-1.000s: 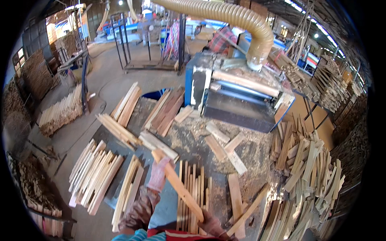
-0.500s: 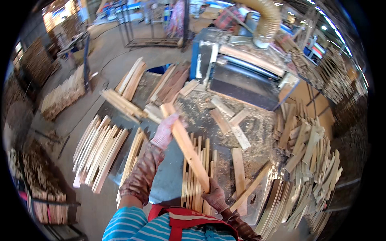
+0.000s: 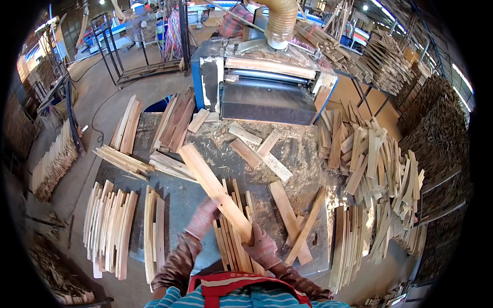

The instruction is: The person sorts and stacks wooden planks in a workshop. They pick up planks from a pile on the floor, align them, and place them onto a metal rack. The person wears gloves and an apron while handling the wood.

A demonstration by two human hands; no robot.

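A pale wooden plank (image 3: 214, 189) slants up and away in front of me, above the worktable. My right hand (image 3: 263, 249), in a pinkish work glove, is closed around its near end. My left hand (image 3: 203, 218), gloved alike, is at the plank's left edge around its middle. Motion smears its fingers, so I cannot tell whether they grip. Beneath the plank, a row of narrow wooden strips (image 3: 230, 241) lies on the table, partly covered by it. To the right, two loose boards (image 3: 280, 197) and a thin strip (image 3: 308, 225) lie crossed.
A blue-sided machine (image 3: 267, 100) with a ribbed hose (image 3: 280, 23) stands at the far side. Chips and short offcuts (image 3: 246, 154) litter the worktable (image 3: 177, 226). Sorted strips (image 3: 110, 226) lie at left; a jumbled wood heap (image 3: 382, 159) fills the right. A person (image 3: 233, 20) is beyond the machine.
My left hand has moved down from the plank's far end to near its middle. The right hand keeps its hold on the near end. The whole view has shifted.
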